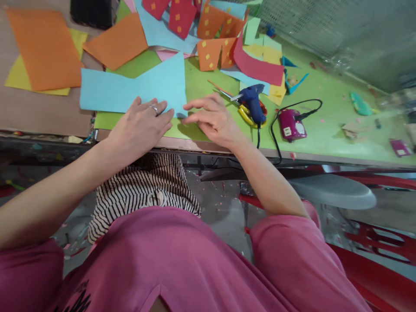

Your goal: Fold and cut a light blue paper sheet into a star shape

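Note:
A light blue craft sheet (110, 91) with an angled top edge lies near the front of the table. My left hand (138, 128) rests flat on it, fingers stretched out, with a ring on one finger. At the sheet's lower right corner is my right hand (216, 121), its fingertips reaching the edge with a gap between them. Just right of that hand lies a blue glue gun (251, 102), on top of scissors (246, 116) with yellow and orange handles. A thin pencil-like stick (217, 86) lies by the blades.
Orange sheets (48, 47) over yellow ones lie at left. Behind are red cut pieces (180, 19) and orange cut pieces (214, 52) with yellow squares, plus a red strip (260, 69). A magenta power adapter (292, 125) with black cord sits right. A grey stool (334, 190) stands below the table.

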Tool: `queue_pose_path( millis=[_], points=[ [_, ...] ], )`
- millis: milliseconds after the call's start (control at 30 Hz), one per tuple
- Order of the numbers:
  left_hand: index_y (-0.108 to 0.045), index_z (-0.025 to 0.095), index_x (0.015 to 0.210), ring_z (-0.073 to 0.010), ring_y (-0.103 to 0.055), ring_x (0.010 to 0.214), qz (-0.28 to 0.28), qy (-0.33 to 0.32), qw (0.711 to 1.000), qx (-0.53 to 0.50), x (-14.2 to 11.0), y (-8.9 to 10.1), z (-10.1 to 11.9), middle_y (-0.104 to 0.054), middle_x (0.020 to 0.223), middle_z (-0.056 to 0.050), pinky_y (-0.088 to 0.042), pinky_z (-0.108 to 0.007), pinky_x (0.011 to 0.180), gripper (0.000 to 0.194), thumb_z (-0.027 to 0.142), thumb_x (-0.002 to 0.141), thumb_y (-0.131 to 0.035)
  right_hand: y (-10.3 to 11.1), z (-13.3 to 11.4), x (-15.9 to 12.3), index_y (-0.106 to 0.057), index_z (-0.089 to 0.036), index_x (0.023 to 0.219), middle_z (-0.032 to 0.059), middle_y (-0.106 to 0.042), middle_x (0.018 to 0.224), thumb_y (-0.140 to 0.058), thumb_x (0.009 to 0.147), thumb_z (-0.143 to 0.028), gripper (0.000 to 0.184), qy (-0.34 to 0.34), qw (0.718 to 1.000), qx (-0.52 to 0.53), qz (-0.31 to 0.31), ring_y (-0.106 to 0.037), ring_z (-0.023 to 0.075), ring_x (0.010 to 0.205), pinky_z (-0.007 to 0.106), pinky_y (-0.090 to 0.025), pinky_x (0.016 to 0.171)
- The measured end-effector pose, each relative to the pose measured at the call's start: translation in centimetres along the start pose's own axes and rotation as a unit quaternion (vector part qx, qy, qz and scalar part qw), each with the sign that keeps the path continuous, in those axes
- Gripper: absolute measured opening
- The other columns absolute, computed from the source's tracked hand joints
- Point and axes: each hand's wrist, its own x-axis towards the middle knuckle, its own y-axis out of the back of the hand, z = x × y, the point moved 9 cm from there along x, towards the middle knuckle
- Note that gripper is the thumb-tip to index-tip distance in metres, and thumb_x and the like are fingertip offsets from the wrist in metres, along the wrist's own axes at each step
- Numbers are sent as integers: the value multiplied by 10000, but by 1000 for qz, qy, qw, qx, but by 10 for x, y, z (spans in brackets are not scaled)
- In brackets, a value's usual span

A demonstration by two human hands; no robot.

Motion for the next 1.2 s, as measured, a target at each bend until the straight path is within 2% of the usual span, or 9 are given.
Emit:
queue_pose_path(
  millis=[133, 367, 500, 600, 733, 833, 933, 1067, 1200],
  points=[
    [-578, 285, 1446, -329, -528, 1433, -16, 18, 1000, -13, 0, 2, -1, -618, 1492, -93, -347, -578, 1215, 455, 290, 1060, -338, -8, 2, 5, -648, -320, 1389, 38, -623, 1418, -336, 1051, -203, 474, -46, 998, -47, -5, -530, 276, 1261, 521, -426, 1083],
    [-552, 285, 1489, -356, -523, 1439, -18, 21, 999, -26, 1, 4, 0, -606, 1509, -115, -340, -608, 1215, 478, 295, 1054, -353, -8, -16, 3, -686, -403, 1331, -62, -597, 1496, -315, 1077, -237, 479, -16, 990, -119, -77, -473, 279, 1342, 505, -386, 1084],
    [-595, 244, 1450, -370, -525, 1434, -42, 10, 999, 10, 1, 0, 1, -599, 1512, -134, -368, -612, 1186, 478, 282, 1070, -307, -5, -6, -5, -663, -360, 1361, -12, -585, 1515, -339, 1054, -220, 469, -83, 990, -98, -59, -480, 288, 1333, 510, -399, 1105],
    [-617, 237, 1418, -363, -519, 1437, -61, 7, 997, 37, 2, 0, 1, -592, 1520, -113, -381, -592, 1179, 484, 313, 1087, -273, -6, -3, -10, -653, -371, 1379, -10, -618, 1483, -352, 1046, -221, 473, -98, 987, -115, -60, -479, 304, 1329, 529, -399, 1074],
    [-566, 185, 1465, -331, -499, 1455, -96, 6, 992, 77, 3, -1, 5, -553, 1553, -141, -373, -564, 1190, 528, 307, 1107, -198, 2, -7, -9, -756, -325, 1153, -5, -681, 1387, -438, 999, -217, 370, -96, 990, -105, -22, -522, 295, 1265, 505, -407, 1079],
    [-531, 169, 1500, -343, -462, 1484, -95, 12, 992, 85, 3, -3, 8, -511, 1589, -165, -330, -568, 1222, 514, 424, 1102, -327, 6, -10, -7, -740, -292, 1181, 43, -689, 1370, -427, 1011, -276, 357, -106, 990, -95, 22, -543, 302, 1241, 525, -423, 1050],
    [-478, 189, 1549, -351, -379, 1540, -84, 19, 994, 68, -2, -6, 7, -435, 1648, -164, -261, -579, 1262, 644, 591, 1052, -403, -2, -12, -6, -694, -279, 1295, 76, -701, 1363, -394, 1036, -390, 412, -93, 990, -98, 37, -541, 330, 1240, 569, -414, 1001],
    [-375, 165, 1609, -325, -290, 1586, -90, 41, 993, 64, -19, -4, -14, -350, 1698, -139, -131, -581, 1307, 766, 669, 1038, -301, -7, -11, -7, -724, -299, 1237, 97, -747, 1260, -344, 1040, -533, 488, -69, 990, -98, 74, -560, 342, 1189, 581, -392, 980],
    [-387, 121, 1589, -353, -276, 1585, -47, 129, 989, 60, -41, 31, -68, -381, 1684, -132, -72, -636, 1293, 859, 693, 1020, -94, -3, -13, -6, -737, -295, 1214, 78, -762, 1248, -387, 1044, -495, 438, -64, 990, -100, 73, -584, 343, 1167, 560, -401, 968]
  ],
)
